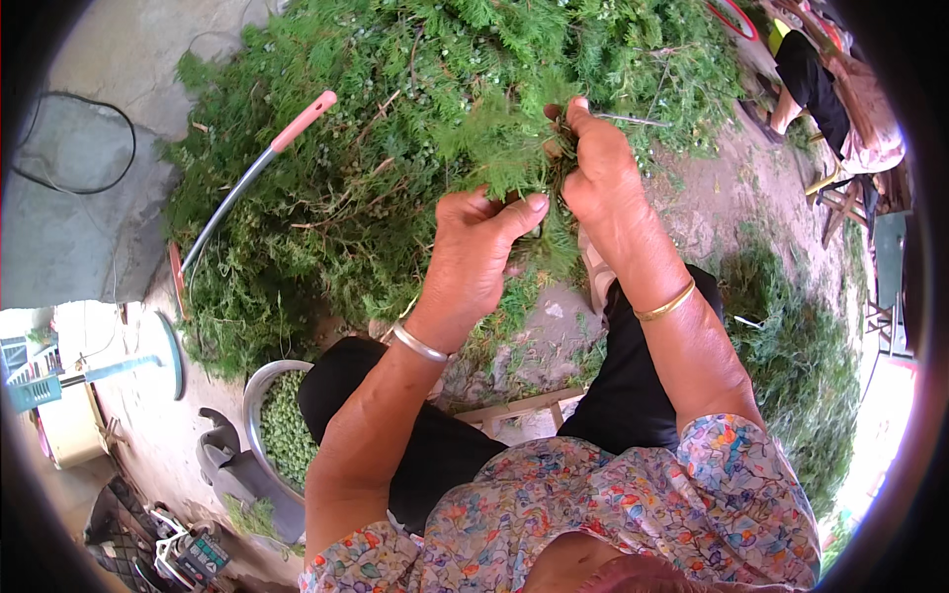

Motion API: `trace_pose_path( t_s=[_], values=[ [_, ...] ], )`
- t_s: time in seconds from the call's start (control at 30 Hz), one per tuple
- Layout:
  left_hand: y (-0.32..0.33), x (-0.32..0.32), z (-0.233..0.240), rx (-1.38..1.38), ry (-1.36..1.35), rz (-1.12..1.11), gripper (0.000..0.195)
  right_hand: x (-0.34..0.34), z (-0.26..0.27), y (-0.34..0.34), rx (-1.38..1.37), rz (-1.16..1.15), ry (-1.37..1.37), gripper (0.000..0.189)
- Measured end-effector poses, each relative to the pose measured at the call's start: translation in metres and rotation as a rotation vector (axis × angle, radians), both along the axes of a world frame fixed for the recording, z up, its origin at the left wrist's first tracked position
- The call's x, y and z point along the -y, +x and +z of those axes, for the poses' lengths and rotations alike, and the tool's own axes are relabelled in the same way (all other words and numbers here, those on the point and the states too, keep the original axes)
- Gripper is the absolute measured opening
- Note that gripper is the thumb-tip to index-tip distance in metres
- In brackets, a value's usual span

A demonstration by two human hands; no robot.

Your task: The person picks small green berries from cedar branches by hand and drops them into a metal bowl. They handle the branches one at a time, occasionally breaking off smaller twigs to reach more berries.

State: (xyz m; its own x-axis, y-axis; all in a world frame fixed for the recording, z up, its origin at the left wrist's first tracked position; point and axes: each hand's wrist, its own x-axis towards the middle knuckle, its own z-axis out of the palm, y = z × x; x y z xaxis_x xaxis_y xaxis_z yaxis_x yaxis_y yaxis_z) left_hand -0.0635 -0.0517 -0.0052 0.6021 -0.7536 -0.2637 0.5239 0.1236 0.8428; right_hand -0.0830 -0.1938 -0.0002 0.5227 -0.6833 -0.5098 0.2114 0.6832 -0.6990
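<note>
My left hand [474, 248], with a silver-coloured bangle at the wrist, pinches a leafy green conifer sprig [500, 144] between thumb and fingers. Higher up and to the right, my right hand [604, 159] is closed around the sprig's stems; a gold-coloured bangle circles that forearm. A thin greyish rod [634, 118] shows just past the right knuckles, and I cannot tell whether the hand holds it. Both hands are above a large heap of cut conifer branches [356, 148] bearing small pale cones. Beside my left knee, a metal basin [256, 396] contains many small green cones [289, 434].
A curved metal rod with a pink handle [304, 122] leans over the heap's left side. A grey object [252, 482] adjoins the basin. More greenery [793, 370] lies at right, where another person [823, 96] sits. A pedestal fan [159, 359] is at left.
</note>
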Motion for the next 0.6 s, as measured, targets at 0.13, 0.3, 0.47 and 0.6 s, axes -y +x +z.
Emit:
trace_pose_path(
  t_s=[0.13, 0.3, 0.47, 0.6],
  values=[
    [0.004, -0.006, 0.009, -0.081, 0.132, 0.008, 0.014, 0.01, 0.0, -0.005, 0.165, -0.006, 0.232, 0.018],
    [-0.005, -0.003, 0.009, -0.079, 0.026, 0.121, 0.013, 0.02, -0.005, -0.007, 0.343, 0.138, 0.364, 0.016],
    [-0.005, -0.005, 0.014, 0.039, -0.026, 0.136, 0.015, 0.03, -0.008, -0.005, 0.33, 0.154, 0.369, 0.018],
    [0.007, -0.019, 0.016, -0.208, -0.147, -0.081, 0.011, 0.056, -0.003, -0.008, 0.354, -0.024, 0.21, 0.022]
  ],
)
